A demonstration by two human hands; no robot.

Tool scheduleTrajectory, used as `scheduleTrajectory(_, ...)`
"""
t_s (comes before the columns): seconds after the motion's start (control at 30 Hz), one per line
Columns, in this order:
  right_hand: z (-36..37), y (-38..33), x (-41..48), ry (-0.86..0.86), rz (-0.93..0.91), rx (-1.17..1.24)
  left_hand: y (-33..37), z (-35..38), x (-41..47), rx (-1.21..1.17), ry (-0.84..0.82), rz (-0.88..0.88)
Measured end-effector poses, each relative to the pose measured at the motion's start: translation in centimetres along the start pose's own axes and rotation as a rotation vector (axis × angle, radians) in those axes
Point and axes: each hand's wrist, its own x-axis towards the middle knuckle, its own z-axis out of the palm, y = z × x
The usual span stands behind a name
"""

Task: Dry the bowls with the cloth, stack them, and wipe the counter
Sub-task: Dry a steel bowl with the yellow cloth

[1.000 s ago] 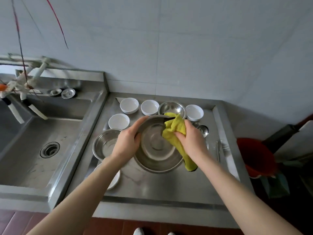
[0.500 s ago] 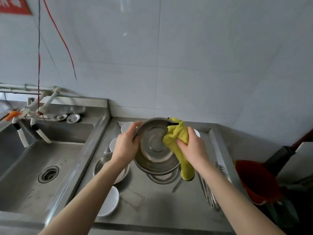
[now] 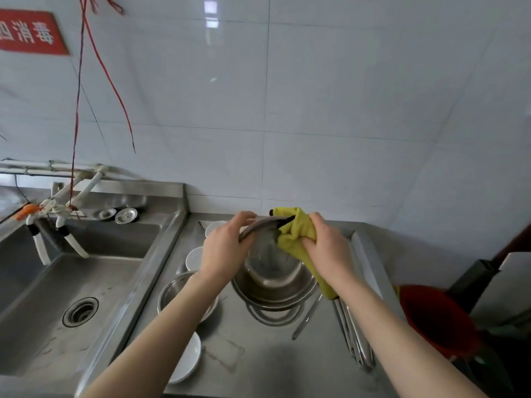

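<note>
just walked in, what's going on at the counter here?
A person is drying a steel bowl held in the air above the counter. The left hand grips its rim and keeps it tilted. The right hand grips the yellow cloth and presses it over the bowl's edge. Another steel bowl and several white bowls are spread over the counter below, so stacking and wiping are not yet done.
</note>
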Motion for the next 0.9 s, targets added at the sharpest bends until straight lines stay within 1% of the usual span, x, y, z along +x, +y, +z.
scheduleTrajectory(0.03, -0.2, 0.4, -0.1, 0.05, 0.081, 0.107, -0.3, -0.1, -0.4, -0.032, 0.008, -0.026)
scheduleTrajectory(0.1, -0.5, 1.0, -0.3, 0.125, 0.217, 0.252, -0.6, -0.1, -1.3, -0.126, -0.038, -0.065)
scheduleTrajectory(0.2, -0.6, 1.2, -0.7, 0.071, 0.258, 0.256, -0.6, 0.4, -2.1, -0.175, -0.047, -0.105)
scheduleTrajectory(0.27, -0.8, 1.2, -1.0, 0.035, 0.24, 0.2, -0.3, 0.5, -2.1, -0.145, -0.059, -0.133)
scheduleTrajectory(0.33, -1.1, 1.1, -1.5, 0.006, 0.203, 0.118, 0.0, 0.5, -1.8, -0.086, -0.112, -0.12)
scheduleTrajectory(0.37, -1.2, 1.0, -1.7, -0.012, 0.17, 0.058, 0.1, 0.5, -1.6, -0.038, -0.151, -0.077)
scheduleTrajectory(0.43, -1.3, 0.5, -2.2, -0.07, 0.073, -0.064, 0.7, 0.4, -1.2, 0.047, -0.27, 0.063)
scheduleTrajectory(0.47, -1.2, 0.1, -2.4, -0.094, 0.017, -0.107, 1.0, 0.4, -1.1, 0.069, -0.337, 0.117)
scheduleTrajectory(0.5, -1.2, -0.2, -2.4, -0.106, -0.021, -0.136, 1.4, 0.3, -0.9, 0.076, -0.369, 0.153)
scheduleTrajectory(0.53, -1.3, -0.4, -2.3, -0.102, -0.037, -0.147, 1.7, 0.3, -0.6, 0.064, -0.35, 0.166)
scheduleTrajectory(0.57, -1.5, -0.5, -2.2, -0.085, -0.027, -0.137, 1.9, 0.2, -0.1, 0.033, -0.291, 0.14)
scheduleTrajectory(0.63, -1.8, -0.3, -1.9, -0.038, 0.049, -0.045, 1.8, -0.2, 0.6, -0.033, -0.146, 0.022)
scheduleTrajectory(0.67, -1.9, 0.0, -1.9, -0.005, 0.108, 0.034, 1.7, -0.4, 0.6, -0.066, -0.108, -0.009)
scheduleTrajectory(0.73, -2.2, 0.6, -1.7, 0.086, 0.226, 0.207, 1.4, -0.6, 0.0, -0.122, -0.095, -0.012)
scheduleTrajectory(0.77, -2.4, 0.9, -1.7, 0.103, 0.266, 0.252, 1.4, -0.6, -0.5, -0.148, -0.099, -0.008)
scheduleTrajectory(0.83, -2.6, 1.2, -1.8, 0.07, 0.279, 0.246, 1.2, -0.4, -1.4, -0.17, -0.094, -0.017)
scheduleTrajectory(0.9, -2.6, 1.2, -2.1, 0.031, 0.242, 0.181, 1.0, -0.1, -1.7, -0.131, -0.089, -0.028)
